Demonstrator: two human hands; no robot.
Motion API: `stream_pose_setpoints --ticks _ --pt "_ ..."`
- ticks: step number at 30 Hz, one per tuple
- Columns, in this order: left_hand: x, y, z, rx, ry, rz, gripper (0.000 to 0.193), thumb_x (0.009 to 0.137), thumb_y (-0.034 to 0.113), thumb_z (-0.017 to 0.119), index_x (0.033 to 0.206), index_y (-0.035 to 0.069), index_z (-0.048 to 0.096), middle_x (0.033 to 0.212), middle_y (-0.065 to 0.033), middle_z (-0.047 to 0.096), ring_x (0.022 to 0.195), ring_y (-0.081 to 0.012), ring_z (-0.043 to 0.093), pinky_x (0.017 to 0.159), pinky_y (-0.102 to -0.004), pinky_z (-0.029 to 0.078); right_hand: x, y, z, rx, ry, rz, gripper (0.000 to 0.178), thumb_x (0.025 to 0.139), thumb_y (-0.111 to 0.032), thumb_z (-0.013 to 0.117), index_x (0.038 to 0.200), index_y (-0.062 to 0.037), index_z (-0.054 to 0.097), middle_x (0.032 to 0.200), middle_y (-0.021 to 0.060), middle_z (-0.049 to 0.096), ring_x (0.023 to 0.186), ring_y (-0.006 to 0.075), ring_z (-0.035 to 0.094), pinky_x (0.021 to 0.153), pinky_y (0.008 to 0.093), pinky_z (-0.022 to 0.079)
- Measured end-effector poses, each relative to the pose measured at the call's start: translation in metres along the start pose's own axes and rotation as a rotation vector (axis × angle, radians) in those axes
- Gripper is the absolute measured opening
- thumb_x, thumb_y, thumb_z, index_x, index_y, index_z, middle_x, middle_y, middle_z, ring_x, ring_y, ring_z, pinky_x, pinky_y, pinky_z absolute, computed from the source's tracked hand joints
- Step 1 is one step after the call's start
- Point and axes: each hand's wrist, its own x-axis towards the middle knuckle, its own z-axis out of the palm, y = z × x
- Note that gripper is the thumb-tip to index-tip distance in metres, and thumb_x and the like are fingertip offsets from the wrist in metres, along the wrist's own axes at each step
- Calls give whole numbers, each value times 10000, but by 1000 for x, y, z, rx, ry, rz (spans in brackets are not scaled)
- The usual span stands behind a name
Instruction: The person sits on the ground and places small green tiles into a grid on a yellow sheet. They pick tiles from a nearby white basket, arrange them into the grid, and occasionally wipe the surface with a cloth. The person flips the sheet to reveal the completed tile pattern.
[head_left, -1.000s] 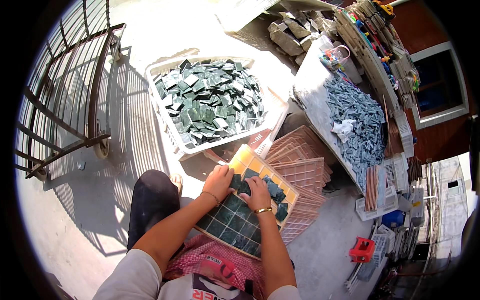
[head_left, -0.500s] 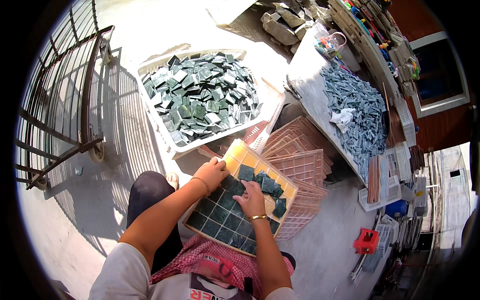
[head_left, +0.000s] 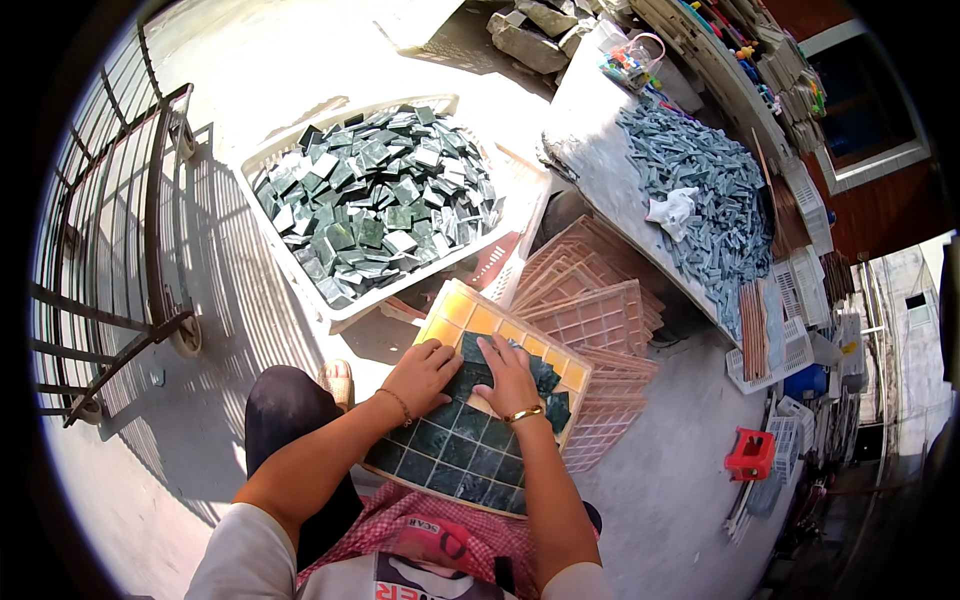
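Observation:
A square tray with a yellow gridded base rests on my lap, tilted toward me. Dark green square tiles lie in rows over its near part. My left hand lies on the tray's left side, fingers extended over the tiles and thumb apart. My right hand is over the upper middle, its thumb spread away from the fingers. Those fingertips touch a loose green tile; their undersides are hidden. More loose tiles overlap just right of that hand.
Ahead, a white crate is heaped with green tiles. Stacked pinkish gridded trays stand to the right, beside a slab table piled with grey-green strips. A wheeled metal rack stands left; a red crate sits right.
My right hand has moved up to the loose tile near the top, its thumb and fingers now wider apart. My left hand has come off the tray's left edge and in over the tiles.

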Motion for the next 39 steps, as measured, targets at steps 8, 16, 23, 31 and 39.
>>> stream_pose_setpoints --ticks 8,16,23,31,39 --pt "3 -4 13 -14 -25 -27 483 570 205 712 1007 99 533 959 -38 488 960 -216 457 833 -329 357 18 24 -17 64 -134 63 618 626 -189 728 1197 -172 492 1113 93 541 994 276 513 870 351 417" --pt "10 1 6 9 -17 2 453 584 279 720 963 100 548 939 -35 481 959 -206 442 819 -326 351 26 32 -10 85 -62 -66 529 631 -191 726 1104 -77 520 1014 117 567 971 293 524 828 362 434" --pt "10 9 6 148 -148 -77 475 587 316 718 971 86 560 983 -50 479 999 -230 434 858 -341 345 -2 33 -2 465 79 301 521 617 -160 756 1063 6 544 901 104 563 701 139 577 622 246 494" --pt "7 12 20 69 -29 -51 451 581 303 710 956 97 567 941 -53 485 965 -223 439 863 -348 330 -55 16 16 1613 86 704 336 844 -168 556 1097 47 505 870 135 579 700 147 549 609 241 486" --pt "12 17 17 57 -11 -95 427 572 267 707 919 75 549 943 -77 479 978 -252 432 863 -360 326 -35 13 8 2404 -119 501 533 899 -346 440 1182 100 366 1045 196 482 740 152 441 631 214 426"
